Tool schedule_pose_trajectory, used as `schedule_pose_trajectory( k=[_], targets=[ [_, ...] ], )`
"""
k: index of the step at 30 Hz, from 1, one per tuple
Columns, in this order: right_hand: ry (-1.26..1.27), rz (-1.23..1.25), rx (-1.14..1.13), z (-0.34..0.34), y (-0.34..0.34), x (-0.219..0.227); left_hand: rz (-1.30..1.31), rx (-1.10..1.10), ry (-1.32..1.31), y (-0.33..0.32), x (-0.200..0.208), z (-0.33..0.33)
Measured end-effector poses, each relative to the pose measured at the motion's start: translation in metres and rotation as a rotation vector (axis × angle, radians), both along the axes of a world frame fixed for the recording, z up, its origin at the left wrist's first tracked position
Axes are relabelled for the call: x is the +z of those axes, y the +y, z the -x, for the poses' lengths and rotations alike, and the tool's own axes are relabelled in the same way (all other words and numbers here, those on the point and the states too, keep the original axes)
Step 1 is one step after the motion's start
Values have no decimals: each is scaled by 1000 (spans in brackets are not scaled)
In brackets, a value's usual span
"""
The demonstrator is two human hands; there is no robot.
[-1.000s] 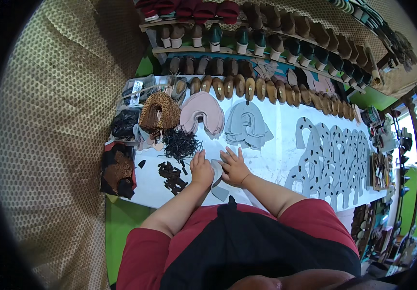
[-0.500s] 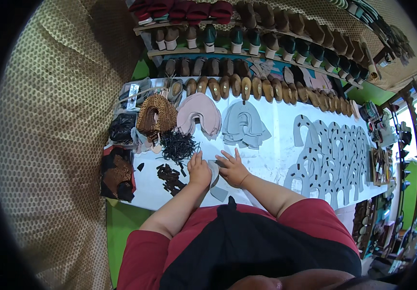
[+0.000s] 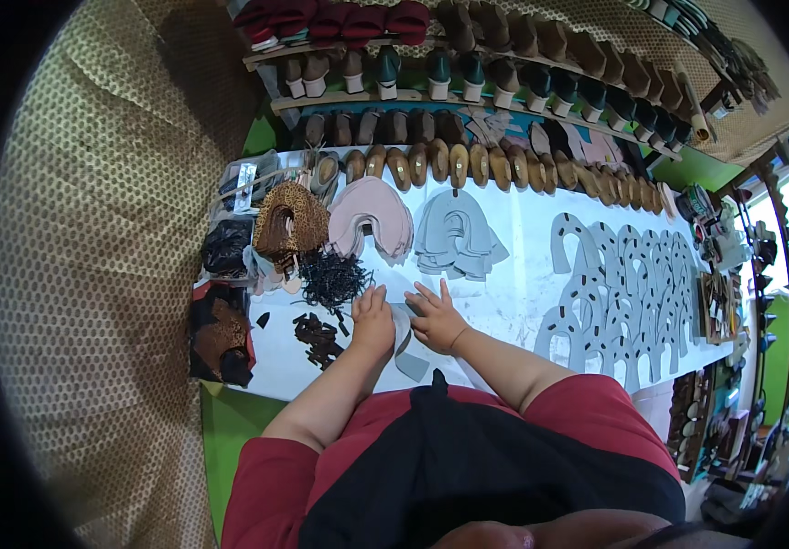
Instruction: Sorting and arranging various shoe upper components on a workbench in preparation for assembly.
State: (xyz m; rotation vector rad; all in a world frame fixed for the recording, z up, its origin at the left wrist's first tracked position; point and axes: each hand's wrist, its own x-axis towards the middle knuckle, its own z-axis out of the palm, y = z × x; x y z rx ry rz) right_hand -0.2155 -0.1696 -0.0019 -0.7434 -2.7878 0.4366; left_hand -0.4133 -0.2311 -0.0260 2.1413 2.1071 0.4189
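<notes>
1. Left hand (image 3: 373,320) curled, fingers bent down onto the left edge of a grey cut-out piece (image 3: 405,340) at the near middle of the white tabletop (image 3: 523,229).
2. Right hand (image 3: 435,317) spread flat, fingers wide, pressing on the same grey piece from the right; grip on it not clear.
3. Just left of the left hand: a tangle of black strips (image 3: 331,277) and scattered dark brown scraps (image 3: 317,334).
4. Beyond the hands: a pink stack of curved pieces (image 3: 372,218), a grey stack (image 3: 454,240) beside it, and a leopard-print stack (image 3: 290,222) further left.
5. Well to the right: many grey horseshoe-shaped pieces (image 3: 628,284) laid out in rows.
6. Along the far edge: a row of brown shoe forms (image 3: 468,165); above, shelves of shoes (image 3: 431,69).
7. Dark bags (image 3: 221,334) at the left end of the tabletop.
8. Nothing lying between the two hands apart from the grey piece itself.
</notes>
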Motion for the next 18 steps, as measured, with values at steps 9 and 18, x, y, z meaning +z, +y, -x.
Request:
schedule_pose_trajectory(
  k=[9,18],
  targets=[
    [43,-1,-8,0,0,-5,3,-55,17,3,6,23],
    [36,22,-17,1,-1,-4,-28,32,-70,-6,8,20]
  ],
)
